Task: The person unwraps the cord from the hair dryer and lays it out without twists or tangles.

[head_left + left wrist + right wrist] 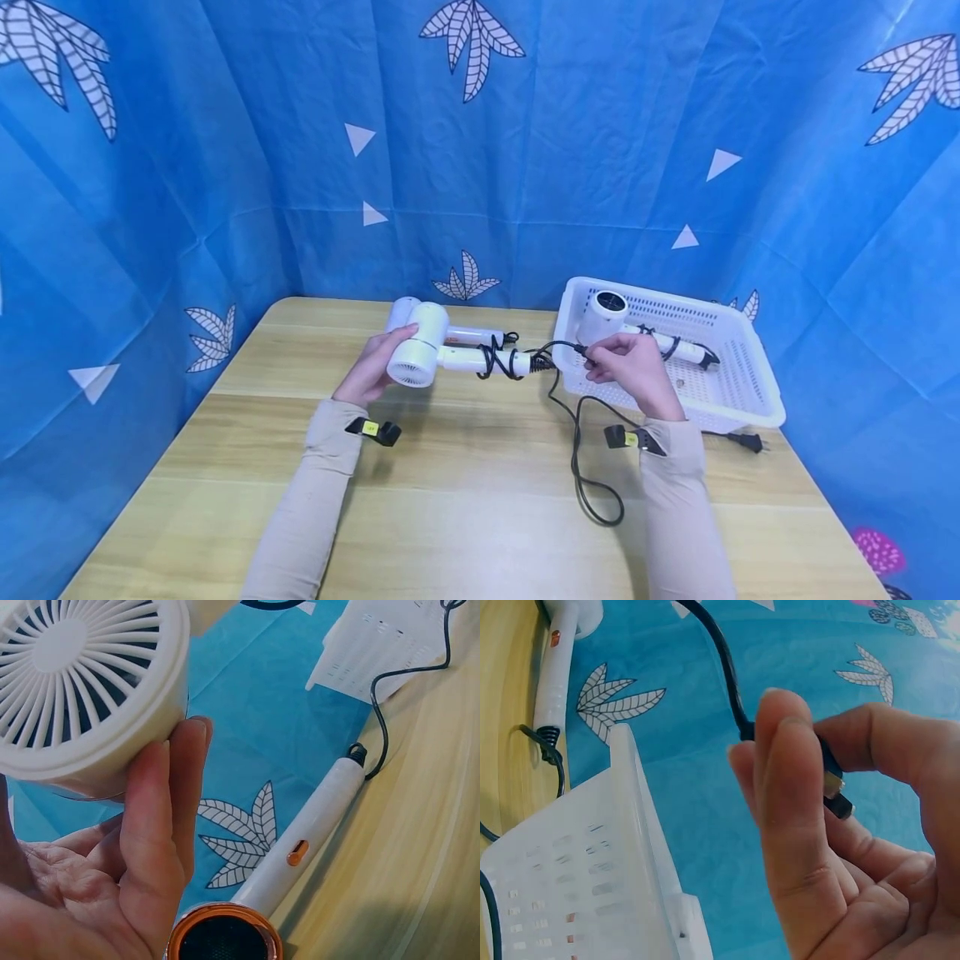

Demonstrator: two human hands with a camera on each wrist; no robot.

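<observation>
My left hand [372, 367] grips the head of a white hair dryer [429, 329], its ribbed air intake facing the left wrist camera. Black cord [495, 360] is wound around this dryer's handle, which points right. At the cord's free end, my right hand [633, 371] pinches a black plug [838, 802] between thumb and fingers, near the basket's left side. Just behind the held dryer lies a second white hair dryer [300, 840] with a copper-coloured ring and switch. Its head is partly hidden in the head view.
A white perforated basket [765, 400] stands at the right, holding another white hair dryer [600, 321] with cord wrapped on its handle. Loose black cord [576, 442] loops over the table in front of it. Another plug [746, 442] lies by the basket's front right corner.
</observation>
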